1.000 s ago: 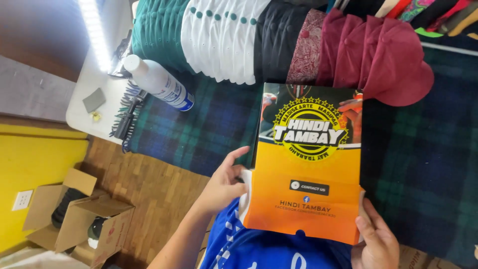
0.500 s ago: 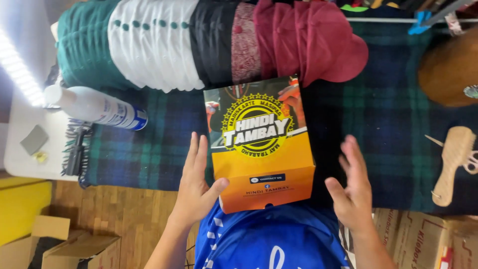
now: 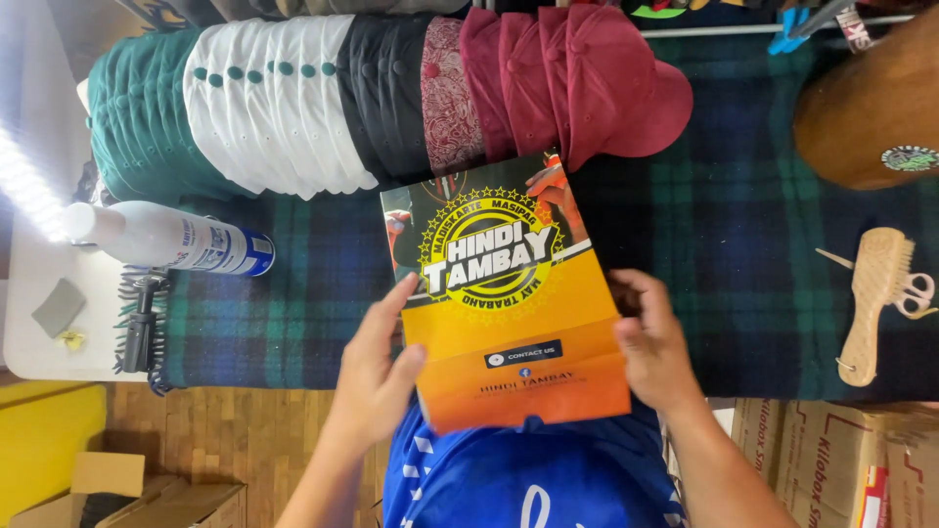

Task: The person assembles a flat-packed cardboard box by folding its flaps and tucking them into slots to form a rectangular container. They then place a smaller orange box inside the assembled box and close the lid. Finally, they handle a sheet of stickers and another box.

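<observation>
A flat orange and black printed paper bag (image 3: 504,293) lies on a dark green plaid cloth (image 3: 743,254), its lower edge hanging over the table's near side. My left hand (image 3: 377,367) rests on the bag's left edge with the fingers spread along it. My right hand (image 3: 650,337) presses on its right edge, thumb on the paper. A row of stacked caps (image 3: 391,93) in green, white, black and maroon lies just beyond the bag's top.
A white spray can (image 3: 171,240) lies on its side at the left. A wooden brush (image 3: 871,298) and small scissors (image 3: 915,293) lie at the right, below a brown hat (image 3: 871,108). Cardboard boxes (image 3: 841,455) stand on the floor at lower right and lower left.
The bag was held upright a second ago; it now lies flat on the cloth. Both hands have closed in onto its side edges.
</observation>
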